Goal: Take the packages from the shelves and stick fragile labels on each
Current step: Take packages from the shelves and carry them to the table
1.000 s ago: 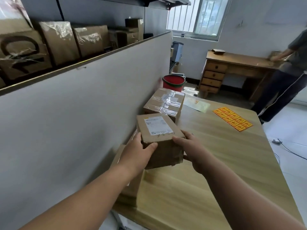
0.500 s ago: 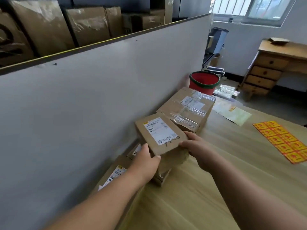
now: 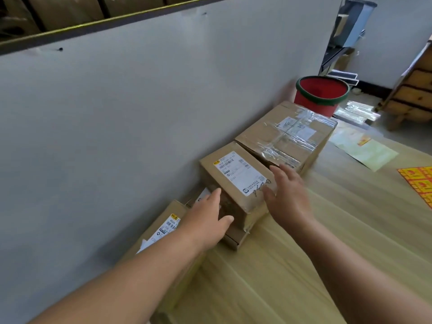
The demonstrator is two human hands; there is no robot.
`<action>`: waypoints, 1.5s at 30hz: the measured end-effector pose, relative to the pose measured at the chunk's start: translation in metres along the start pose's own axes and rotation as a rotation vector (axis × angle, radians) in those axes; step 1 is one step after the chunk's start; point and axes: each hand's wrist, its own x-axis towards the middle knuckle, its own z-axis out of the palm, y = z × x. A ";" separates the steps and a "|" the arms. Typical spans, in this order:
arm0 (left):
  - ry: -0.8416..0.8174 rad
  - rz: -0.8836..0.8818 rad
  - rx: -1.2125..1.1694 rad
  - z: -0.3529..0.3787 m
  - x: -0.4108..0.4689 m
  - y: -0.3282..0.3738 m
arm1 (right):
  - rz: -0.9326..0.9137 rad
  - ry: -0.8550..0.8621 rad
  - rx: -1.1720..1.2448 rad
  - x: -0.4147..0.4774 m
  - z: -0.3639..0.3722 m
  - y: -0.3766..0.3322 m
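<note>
Package (image 3: 233,178) with white shipping label, atop a flat box (image 3: 235,239) against the partition (image 3: 140,113) on the counter (image 3: 292,265), left hand (image 3: 205,220) flat against its near end, right hand (image 3: 287,195) spread wide at its right edge

You have the small brown package (image 3: 233,195), white shipping label (image 3: 240,174) up, resting on a flatter package (image 3: 233,239) against the partition (image 3: 140,113), just beside the larger taped package (image 3: 287,136). Your sheet of orange fragile labels (image 3: 418,183) lies flat, well apart.
</note>
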 end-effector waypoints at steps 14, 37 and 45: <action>0.383 0.053 0.538 -0.090 -0.146 -0.080 | -0.458 -0.110 -0.225 -0.092 -0.009 -0.160; 0.854 -0.506 0.497 -0.139 -0.690 -0.297 | -1.164 -0.144 -0.206 -0.511 0.044 -0.490; 0.971 -0.759 0.486 -0.149 -0.803 -0.358 | -1.372 -0.238 -0.116 -0.605 0.069 -0.585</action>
